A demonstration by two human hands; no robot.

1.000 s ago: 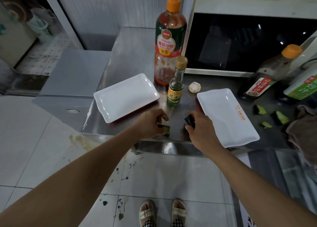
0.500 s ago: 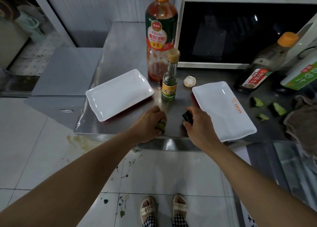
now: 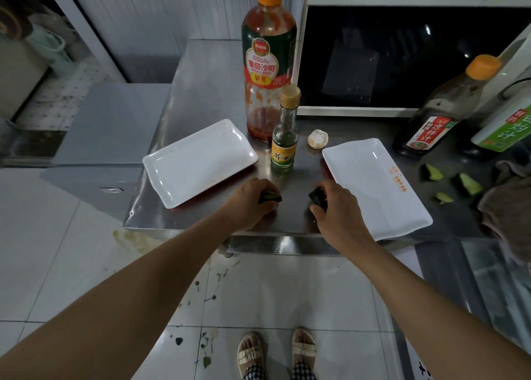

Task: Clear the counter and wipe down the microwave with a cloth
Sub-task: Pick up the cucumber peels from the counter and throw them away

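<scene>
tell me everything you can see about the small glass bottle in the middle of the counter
The small glass bottle stands upright on the steel counter, between the two white plates. It has clear glass, a slim neck, a tan cap and a yellow label with dark characters; the liquid inside looks pale green and low. The tall ketchup bottle stands just behind it, close enough that contact cannot be judged. Neither hand touches it.

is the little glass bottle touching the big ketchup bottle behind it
Cannot tell. In the head view the little bottle overlaps the ketchup bottle, hiding any gap between them.
</scene>
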